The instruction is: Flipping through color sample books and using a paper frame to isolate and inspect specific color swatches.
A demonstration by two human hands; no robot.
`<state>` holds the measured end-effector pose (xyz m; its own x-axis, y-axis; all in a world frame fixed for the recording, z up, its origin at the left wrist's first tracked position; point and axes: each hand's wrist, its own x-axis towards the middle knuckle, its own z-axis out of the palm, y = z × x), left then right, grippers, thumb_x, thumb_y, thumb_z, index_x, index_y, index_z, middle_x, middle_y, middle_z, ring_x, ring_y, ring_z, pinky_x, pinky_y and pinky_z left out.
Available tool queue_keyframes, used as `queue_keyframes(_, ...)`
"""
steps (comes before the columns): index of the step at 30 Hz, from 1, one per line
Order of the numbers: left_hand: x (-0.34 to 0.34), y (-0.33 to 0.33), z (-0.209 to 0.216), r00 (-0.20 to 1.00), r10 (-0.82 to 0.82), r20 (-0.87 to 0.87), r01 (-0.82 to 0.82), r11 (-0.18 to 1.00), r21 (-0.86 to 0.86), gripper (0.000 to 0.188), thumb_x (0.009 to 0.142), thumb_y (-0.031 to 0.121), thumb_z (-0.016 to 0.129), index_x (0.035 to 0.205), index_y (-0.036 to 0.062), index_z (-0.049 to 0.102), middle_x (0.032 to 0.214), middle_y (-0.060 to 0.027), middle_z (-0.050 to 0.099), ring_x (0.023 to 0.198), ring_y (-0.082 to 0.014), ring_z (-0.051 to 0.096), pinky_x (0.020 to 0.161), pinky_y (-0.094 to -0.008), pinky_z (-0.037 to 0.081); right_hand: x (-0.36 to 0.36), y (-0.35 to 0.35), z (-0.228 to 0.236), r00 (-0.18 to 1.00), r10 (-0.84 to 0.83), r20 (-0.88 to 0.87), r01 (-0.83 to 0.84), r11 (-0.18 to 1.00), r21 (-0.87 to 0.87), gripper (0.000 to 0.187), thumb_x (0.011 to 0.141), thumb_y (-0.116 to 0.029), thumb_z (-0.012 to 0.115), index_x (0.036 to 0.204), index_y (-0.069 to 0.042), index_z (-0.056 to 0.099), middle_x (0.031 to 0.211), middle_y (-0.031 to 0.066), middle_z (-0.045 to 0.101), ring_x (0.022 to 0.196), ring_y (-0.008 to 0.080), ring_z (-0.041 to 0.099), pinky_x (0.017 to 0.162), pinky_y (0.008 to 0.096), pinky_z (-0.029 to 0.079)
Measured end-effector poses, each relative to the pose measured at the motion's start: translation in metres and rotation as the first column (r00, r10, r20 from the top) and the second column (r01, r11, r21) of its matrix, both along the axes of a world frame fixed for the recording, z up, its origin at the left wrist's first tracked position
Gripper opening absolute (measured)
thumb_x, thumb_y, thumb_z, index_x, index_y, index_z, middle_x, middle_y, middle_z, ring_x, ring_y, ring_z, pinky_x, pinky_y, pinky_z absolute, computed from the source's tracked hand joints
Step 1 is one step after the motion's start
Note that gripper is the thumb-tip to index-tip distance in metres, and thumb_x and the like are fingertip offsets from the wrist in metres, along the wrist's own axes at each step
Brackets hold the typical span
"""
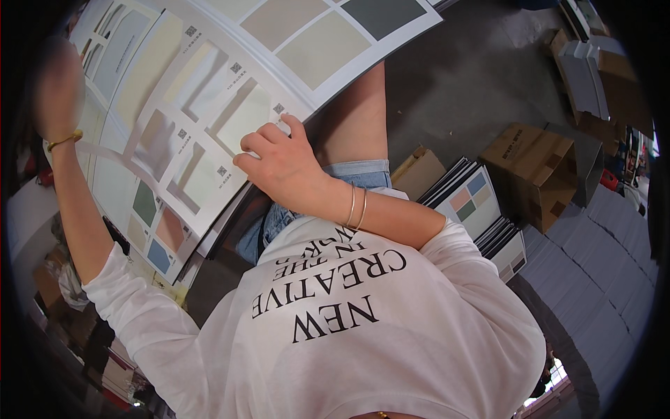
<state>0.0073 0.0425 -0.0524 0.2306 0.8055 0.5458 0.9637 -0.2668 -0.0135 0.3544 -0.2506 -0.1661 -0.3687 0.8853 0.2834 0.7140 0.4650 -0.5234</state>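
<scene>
A large open colour sample book (324,52) lies over my lap, with printed colour blocks on its far right page. On it is a white cut-out page (202,129) with several rectangular windows, its left part lifted and bent. My right hand (283,164) is bent over the near right edge of this page, fingertips pressed on the white border; the thumb is mostly hidden. At the far left rim, my left hand (59,91) is over the book's left side, blurred, so its fingers cannot be made out. Under the cut-out page, printed colour swatches (159,257) show at the near edge.
On the right, a stack of swatch boards (464,195) stands beside an open cardboard box (534,164). Large piles of grey-white sheets (586,265) fill the right side. More stacked sheets (583,77) and cartons are at the far right. Boxes (59,279) stand at the left.
</scene>
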Motion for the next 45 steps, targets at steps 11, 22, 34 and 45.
queue_keyframes(11,0.0,0.0,-0.001,1.0,-0.004,-0.021,0.004,1.0,-0.01,0.038,0.09,0.051,0.071,0.122,0.031,0.073,0.121,0.0013,0.071,0.11,-0.0186,0.068,0.093,-0.031,0.054,-0.001,0.0,-0.001,1.0,-0.007,-0.016,0.007,1.0,0.004,0.022,0.078,-0.012,0.069,0.1,-0.017,0.07,0.103,-0.0006,0.06,0.101,0.0205,0.057,0.104,0.0562,0.036)
queue_keyframes(22,0.001,0.0,-0.001,0.999,0.033,-0.009,-0.033,0.999,-0.033,0.04,0.089,0.053,0.071,0.121,0.0309,0.073,0.123,-0.0001,0.071,0.113,-0.0198,0.067,0.094,-0.0323,0.054,-0.001,0.0,-0.001,1.0,-0.005,-0.015,0.005,1.0,-0.002,0.024,0.078,-0.012,0.07,0.101,-0.017,0.07,0.104,-0.0004,0.06,0.102,0.0205,0.057,0.105,0.0567,0.036)
queue_keyframes(34,0.002,-0.002,-0.004,1.0,0.028,0.004,-0.028,0.999,-0.027,0.042,0.089,0.056,0.07,0.121,0.0292,0.074,0.123,-0.0021,0.072,0.114,-0.0216,0.067,0.094,-0.035,0.055,0.0,0.001,-0.002,1.0,-0.011,-0.007,0.011,1.0,-0.002,0.024,0.078,-0.012,0.07,0.102,-0.017,0.07,0.103,-0.0008,0.061,0.102,0.0204,0.057,0.105,0.0568,0.035)
queue_keyframes(45,0.01,-0.012,0.0,0.999,-0.023,0.044,0.025,0.999,-0.037,0.041,0.09,0.049,0.071,0.124,0.0267,0.072,0.121,-0.0023,0.072,0.112,-0.0221,0.068,0.093,-0.0378,0.054,-0.003,0.001,-0.006,0.995,0.004,-0.1,-0.004,1.0,0.005,0.017,0.077,-0.01,0.064,0.094,-0.013,0.066,0.102,0.0037,0.058,0.103,0.0248,0.055,0.104,0.0619,0.032)
